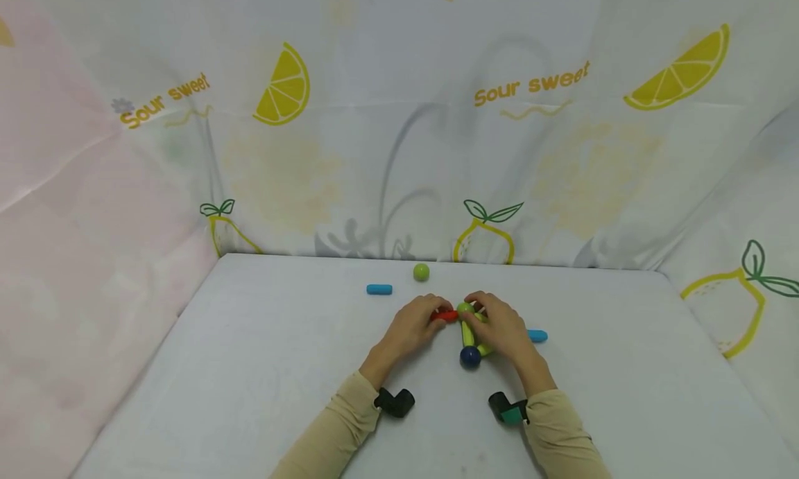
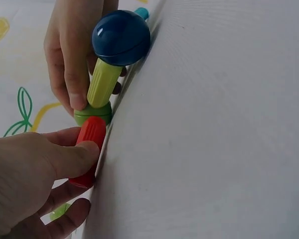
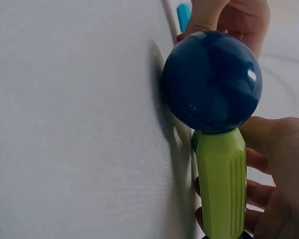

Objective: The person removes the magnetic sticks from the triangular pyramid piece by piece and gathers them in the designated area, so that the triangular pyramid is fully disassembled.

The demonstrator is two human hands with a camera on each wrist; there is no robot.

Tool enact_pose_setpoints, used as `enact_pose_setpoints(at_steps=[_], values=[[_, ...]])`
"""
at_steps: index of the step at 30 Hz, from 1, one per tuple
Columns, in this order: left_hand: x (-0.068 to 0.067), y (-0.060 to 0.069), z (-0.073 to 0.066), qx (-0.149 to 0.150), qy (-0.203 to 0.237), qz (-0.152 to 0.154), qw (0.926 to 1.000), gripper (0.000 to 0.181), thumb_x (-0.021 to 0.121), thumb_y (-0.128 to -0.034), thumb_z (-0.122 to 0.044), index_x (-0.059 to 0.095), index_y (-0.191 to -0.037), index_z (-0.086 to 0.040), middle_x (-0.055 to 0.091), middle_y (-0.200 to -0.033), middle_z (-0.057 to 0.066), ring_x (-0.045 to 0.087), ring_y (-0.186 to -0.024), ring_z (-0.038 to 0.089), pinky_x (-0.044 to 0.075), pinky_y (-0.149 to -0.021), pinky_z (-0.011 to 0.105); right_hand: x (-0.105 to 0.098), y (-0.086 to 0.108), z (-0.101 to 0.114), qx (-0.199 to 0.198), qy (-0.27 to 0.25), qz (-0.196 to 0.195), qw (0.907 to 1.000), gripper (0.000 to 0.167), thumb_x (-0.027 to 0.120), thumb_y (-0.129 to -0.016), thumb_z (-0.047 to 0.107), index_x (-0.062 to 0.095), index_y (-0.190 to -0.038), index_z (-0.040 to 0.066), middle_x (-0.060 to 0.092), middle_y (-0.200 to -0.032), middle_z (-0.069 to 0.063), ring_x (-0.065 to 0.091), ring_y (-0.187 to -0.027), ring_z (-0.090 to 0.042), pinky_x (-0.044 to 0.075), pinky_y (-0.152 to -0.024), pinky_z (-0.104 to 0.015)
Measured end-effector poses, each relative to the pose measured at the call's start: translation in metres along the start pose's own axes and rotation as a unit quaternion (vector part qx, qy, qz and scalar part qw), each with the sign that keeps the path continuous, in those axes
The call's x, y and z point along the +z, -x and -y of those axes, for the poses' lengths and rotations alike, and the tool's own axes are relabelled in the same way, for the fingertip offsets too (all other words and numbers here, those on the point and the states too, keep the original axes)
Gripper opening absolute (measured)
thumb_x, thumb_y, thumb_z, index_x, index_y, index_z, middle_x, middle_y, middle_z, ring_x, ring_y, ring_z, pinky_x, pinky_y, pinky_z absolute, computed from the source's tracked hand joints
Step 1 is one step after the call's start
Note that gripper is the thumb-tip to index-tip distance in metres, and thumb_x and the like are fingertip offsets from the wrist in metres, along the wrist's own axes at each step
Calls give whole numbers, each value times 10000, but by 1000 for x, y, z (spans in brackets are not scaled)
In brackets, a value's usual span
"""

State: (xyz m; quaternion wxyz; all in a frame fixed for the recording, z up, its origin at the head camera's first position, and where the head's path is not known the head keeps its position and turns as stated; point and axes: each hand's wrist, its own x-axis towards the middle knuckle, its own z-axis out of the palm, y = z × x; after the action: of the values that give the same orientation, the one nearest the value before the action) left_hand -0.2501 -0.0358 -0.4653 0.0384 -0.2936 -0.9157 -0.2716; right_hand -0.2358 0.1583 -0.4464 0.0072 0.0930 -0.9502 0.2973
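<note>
Red ribbed rod [image 1: 445, 316] in the left hand's pinch, at nine o'clock of a green ball [image 1: 465, 308].

Thumb and fingers of the left hand [image 1: 413, 324] grip the rod, its tip up against or very near the ball; whether it is seated cannot be told. The right hand [image 1: 501, 326] curls its fingers round the green ball, steadying a joined frame on the white tabletop [image 1: 262, 368]: from that ball a lime rod [image 1: 467, 335] runs to a glossy navy ball [image 1: 470, 358] at six o'clock, and a second lime rod [image 1: 484, 350] leaves the navy one toward two o'clock, partly hidden by the right hand. Around the held ball, a loose green ball [image 1: 421, 272] sits at ten o'clock, one blue rod [image 1: 379, 289] beyond nine, another blue rod [image 1: 538, 335] between three and four, beside the right hand.
</note>
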Motion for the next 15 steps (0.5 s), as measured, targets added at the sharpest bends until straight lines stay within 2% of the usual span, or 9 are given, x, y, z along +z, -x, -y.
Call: enact_pose_setpoints(at_steps=[5,12,15], values=[[-1,1,3,58,-41,111,9999,239,652,-889,-157,628,-1127,-163,662,-1084,-12,595,-1009,147,487,-874,297,0,0,-1,21,39,-96,9999,317,618,-910,307,604,-1168,124,654,-1032,-89,620,-938,-244,502,-735,-425],[-7,4,7,-61,-65,-54,9999,215,668,-871,-128,640,-1082,-160,658,-1029,-7,602,-955,153,493,-833,303,-2,1,-2,25,-34,16,10000,317,615,-910,312,604,-1164,121,657,-1035,-85,617,-945,-245,500,-760,-438],[-10,4,10,-125,-69,-19,9999,216,664,-869,-129,641,-1081,-165,654,-1028,-15,596,-958,143,492,-838,301,-4,2,-3,24,-105,74,9999,321,613,-913,311,601,-1166,114,656,-1045,-89,614,-960,-253,495,-791,-451]])
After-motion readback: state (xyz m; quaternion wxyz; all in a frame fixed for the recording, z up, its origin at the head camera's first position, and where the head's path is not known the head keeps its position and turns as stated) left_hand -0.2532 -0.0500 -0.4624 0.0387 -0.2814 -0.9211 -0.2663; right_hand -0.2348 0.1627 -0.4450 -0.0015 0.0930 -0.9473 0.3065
